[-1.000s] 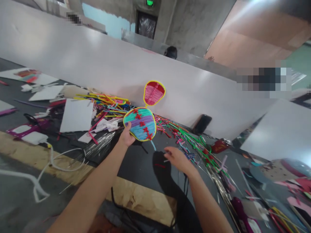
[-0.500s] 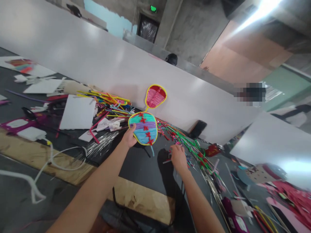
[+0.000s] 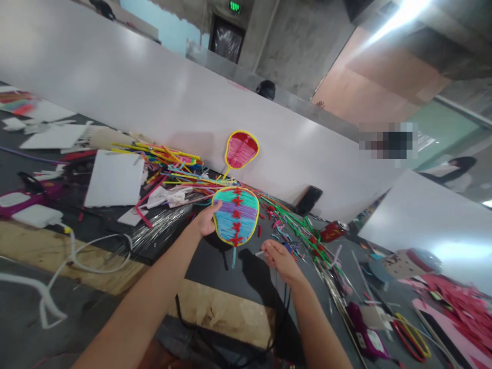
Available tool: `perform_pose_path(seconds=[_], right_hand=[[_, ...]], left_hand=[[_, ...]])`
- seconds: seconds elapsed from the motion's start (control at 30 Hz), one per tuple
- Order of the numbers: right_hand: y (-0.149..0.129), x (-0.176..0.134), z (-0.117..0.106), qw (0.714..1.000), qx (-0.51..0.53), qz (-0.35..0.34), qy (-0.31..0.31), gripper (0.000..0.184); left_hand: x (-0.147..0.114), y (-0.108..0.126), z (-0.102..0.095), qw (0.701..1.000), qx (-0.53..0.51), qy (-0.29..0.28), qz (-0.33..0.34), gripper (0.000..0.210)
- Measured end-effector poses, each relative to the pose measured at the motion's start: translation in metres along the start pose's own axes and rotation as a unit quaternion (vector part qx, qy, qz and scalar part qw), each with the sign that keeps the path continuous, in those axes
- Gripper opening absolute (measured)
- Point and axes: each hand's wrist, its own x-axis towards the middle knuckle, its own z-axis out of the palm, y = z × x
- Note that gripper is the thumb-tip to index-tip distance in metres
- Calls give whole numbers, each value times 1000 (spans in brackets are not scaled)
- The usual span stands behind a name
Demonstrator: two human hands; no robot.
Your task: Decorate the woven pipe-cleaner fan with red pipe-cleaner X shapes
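Note:
My left hand is closed on the left edge of a fan-shaped pipe-cleaner piece. It has a yellow rim, bands of green, purple and blue, a column of red crosses, and a short blue stem pointing down. Lower right of it, my right hand pinches a short pale stick-like piece, apart from the fan; its kind is not clear. A second fan, red and pink with a yellow rim and handle, leans on the white partition behind. Loose pipe-cleaner bits lie just beyond my right hand.
Bundled pipe cleaners and a white card lie to the left. Green stems, a phone and a red can stand or lie right. A white partition closes the back. Yellow-handled scissors lie lower right.
The fan in my left hand has moved right and down and turned more upright. My right hand has drawn back from the loose bits, and the pale piece now shows at its fingertips.

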Motion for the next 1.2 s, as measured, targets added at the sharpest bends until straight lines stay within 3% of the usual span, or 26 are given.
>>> perform_pose_path(seconds=[0.23, 0.33, 0.43, 0.5, 0.6, 0.67, 0.77, 0.87, 1.0, 1.2], right_hand=[[2, -53, -85, 973, 65, -51, 217, 36], [7, -76, -104, 955, 95, -63, 275, 40], [13, -93, -109, 940, 123, -57, 312, 42], [17, -100, -107, 933, 122, -55, 334, 42], [19, -110, -104, 923, 103, -65, 366, 40], [18, -117, -103, 914, 87, -66, 391, 39], [12, -129, -101, 897, 36, -57, 437, 40], [4, -138, -97, 900, -15, -42, 434, 43], [-7, -137, -90, 905, -41, -63, 419, 46], [-26, -124, -77, 933, -25, -157, 323, 44]], left_hand=[[-15, -12, 13, 986, 153, 39, -55, 28], [-27, -11, 22, 970, 228, 80, 5, 43], [-43, -1, 32, 937, 302, 140, 101, 63], [-56, 4, 39, 885, 394, 171, 179, 71], [-82, 0, 43, 701, 638, 163, 274, 69], [-103, -13, 38, 615, 728, 132, 271, 61], [-136, -40, 24, 527, 802, 84, 269, 52], [-163, -63, 14, 469, 839, 53, 271, 49], [-180, -76, 21, 441, 850, 20, 288, 44], [-177, -92, 51, 472, 825, -82, 299, 44]])
